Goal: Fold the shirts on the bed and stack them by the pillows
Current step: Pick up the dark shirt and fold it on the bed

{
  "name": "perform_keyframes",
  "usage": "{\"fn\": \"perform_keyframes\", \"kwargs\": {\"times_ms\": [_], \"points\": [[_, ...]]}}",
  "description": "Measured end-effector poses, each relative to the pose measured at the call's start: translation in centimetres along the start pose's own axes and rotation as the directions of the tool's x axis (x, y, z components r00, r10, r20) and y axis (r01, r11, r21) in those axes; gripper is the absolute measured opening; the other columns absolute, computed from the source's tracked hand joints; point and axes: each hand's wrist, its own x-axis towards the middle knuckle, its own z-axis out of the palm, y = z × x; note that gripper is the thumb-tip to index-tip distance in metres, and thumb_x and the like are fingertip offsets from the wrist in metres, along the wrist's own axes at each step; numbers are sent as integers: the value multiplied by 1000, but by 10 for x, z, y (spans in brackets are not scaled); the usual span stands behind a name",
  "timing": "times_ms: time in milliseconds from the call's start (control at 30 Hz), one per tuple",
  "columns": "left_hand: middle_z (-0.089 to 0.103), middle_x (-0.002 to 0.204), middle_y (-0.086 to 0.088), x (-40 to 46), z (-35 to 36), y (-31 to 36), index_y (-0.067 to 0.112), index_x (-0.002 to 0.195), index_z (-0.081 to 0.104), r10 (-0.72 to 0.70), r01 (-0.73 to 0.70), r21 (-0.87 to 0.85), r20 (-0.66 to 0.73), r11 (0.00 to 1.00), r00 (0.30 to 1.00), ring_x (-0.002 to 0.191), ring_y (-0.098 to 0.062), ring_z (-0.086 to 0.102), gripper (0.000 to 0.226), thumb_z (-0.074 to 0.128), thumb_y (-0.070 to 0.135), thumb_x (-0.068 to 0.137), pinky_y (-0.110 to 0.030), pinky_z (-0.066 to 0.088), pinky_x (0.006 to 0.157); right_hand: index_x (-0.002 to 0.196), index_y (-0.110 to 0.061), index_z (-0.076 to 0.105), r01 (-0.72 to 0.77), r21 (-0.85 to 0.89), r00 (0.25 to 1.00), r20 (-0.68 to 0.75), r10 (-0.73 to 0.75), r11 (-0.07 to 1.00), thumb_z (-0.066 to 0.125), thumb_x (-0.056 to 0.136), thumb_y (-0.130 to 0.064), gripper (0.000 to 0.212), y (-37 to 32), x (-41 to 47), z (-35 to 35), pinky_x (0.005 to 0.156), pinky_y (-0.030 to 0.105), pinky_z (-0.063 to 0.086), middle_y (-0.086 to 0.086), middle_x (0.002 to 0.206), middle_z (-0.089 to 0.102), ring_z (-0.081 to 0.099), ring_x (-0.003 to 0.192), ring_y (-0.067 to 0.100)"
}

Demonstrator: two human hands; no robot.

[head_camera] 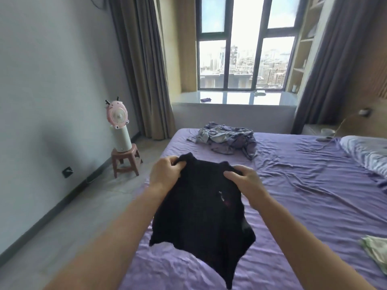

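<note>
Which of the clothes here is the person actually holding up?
The black shirt, gripped at its top edge by the left hand and right hand. The purple-grey pile and the pale green garment lie untouched on the bed.

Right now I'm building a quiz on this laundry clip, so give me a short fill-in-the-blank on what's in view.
1. Both hands, left hand and right hand, hold up a ____ shirt.
2. The bed has a sheet coloured ____.
3. The crumpled clothes pile lies on the bed toward the ____.
4. The pink fan stands on a small ____ by the wall.

Missing words: black; purple; window; stool
</note>
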Motion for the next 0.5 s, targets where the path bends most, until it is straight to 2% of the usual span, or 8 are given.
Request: {"fn": "perform_keyframes", "kwargs": {"times_ms": [67,133,167,233,300,367,433,500], "points": [[70,76,-7,-30,3,35,14,92,67,-27,58,-243,127,968,992,67,-16,64,13,55,17,92,-29,53,62,95,-5,64,-13,65,999,35,11,998,63,83,-6,12,-32,-19,1,63,38,57,15,82,68,67,68,23],[71,93,-7,-60,5,58,18,97,64,47,59,-403,246,913,968,82,-17,68,10,58,21,90,-27,55,68,99,-6,58,-17,144,996,89,5,989,58,87,-3,13,-60,-41,5,53,32,57,13,82,65,66,64,19],[70,99,-4,-74,4,65,19,104,61,97,38,-434,284,900,954,90,-16,68,23,66,30,85,-28,55,75,99,-6,57,-17,178,993,116,-4,984,55,88,-2,12,-72,-54,5,51,30,55,13,82,63,65,64,18],[69,102,4,-97,-3,74,20,112,53,170,-19,-425,320,905,932,95,-8,67,56,79,40,67,-24,54,78,101,-4,60,-16,218,982,186,-26,976,48,90,-1,17,-92,-80,0,57,31,57,13,83,64,65,70,19],[68,101,2,-109,-14,78,15,111,51,210,-84,-381,301,921,930,96,-11,65,55,81,23,65,-28,54,82,102,-6,64,80,105,975,201,-100,991,44,90,2,25,-106,-106,-12,66,30,58,9,85,70,68,81,19],[65,99,-8,-121,-28,85,9,106,55,206,-78,-400,287,913,935,96,-22,62,33,64,-2,76,-39,52,88,102,-6,66,251,-115,965,110,-239,961,44,89,6,29,-117,-130,-29,69,19,53,3,85,70,65,83,11],[65,87,-11,-137,-45,96,8,95,62,183,0,-515,306,857,934,85,-24,60,28,47,-11,80,-34,52,78,109,-4,65,336,-226,942,95,-323,914,43,87,12,35,-127,-154,-42,70,5,46,1,96,67,62,84,-3],[63,73,-8,-155,-62,105,12,79,66,184,110,-646,371,756,910,70,-19,59,31,42,-8,79,-25,50,63,119,-11,61,339,-301,938,187,-293,892,42,85,15,48,-133,-180,-46,79,0,40,-3,115,62,56,101,-4]]}}
